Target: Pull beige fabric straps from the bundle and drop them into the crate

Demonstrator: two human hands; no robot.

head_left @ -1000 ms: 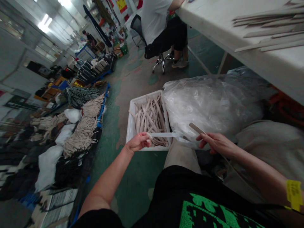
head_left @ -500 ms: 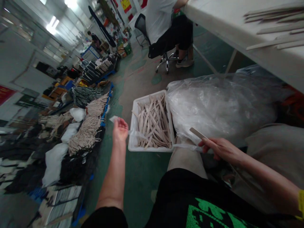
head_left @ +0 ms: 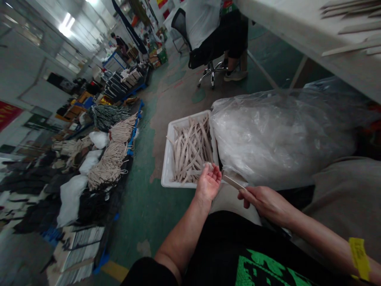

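My right hand (head_left: 266, 202) grips a flat beige strap (head_left: 233, 183), its free end pointing up and left toward my other hand. My left hand (head_left: 209, 182) is palm up with curled fingers, closed on a piece of translucent plastic film (head_left: 208, 164) that shows above the fingertips. Part of the film seems to trail left over the bin; its full shape is hard to make out. Just beyond my left hand is a white plastic bin (head_left: 164, 174), heaped with many loose beige straps (head_left: 189, 149).
A big clear plastic bag (head_left: 282, 139) bulges right of the bin. Above it, a white table (head_left: 285, 24) carries more flat strips (head_left: 354, 47). A person sits on an office chair (head_left: 212, 71) ahead. Pallets with cord bundles (head_left: 108, 159) line the left side.
My left hand has swung right, from left of the bin to its near right corner, close to my right hand. My right hand, still holding the strap, has shifted slightly down and left.
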